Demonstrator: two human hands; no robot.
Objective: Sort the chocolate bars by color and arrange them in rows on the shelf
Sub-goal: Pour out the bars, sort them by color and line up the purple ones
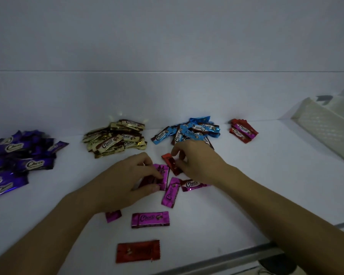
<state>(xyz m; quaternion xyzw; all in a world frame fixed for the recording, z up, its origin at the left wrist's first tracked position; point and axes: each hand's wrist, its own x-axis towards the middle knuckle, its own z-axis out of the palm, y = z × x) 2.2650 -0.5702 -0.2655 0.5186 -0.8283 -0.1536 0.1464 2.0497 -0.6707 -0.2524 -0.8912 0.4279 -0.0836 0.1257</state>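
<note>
Chocolate bars in shiny foil lie loose near the front edge of the white shelf; left hand pinches a magenta bar, right hand a red bar; dim light could land magenta on the red pile at back right.

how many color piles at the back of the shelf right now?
4: purple pile far left, gold pile left of centre, blue pile behind the right hand, red pile furthest right. None look hidden.
</note>
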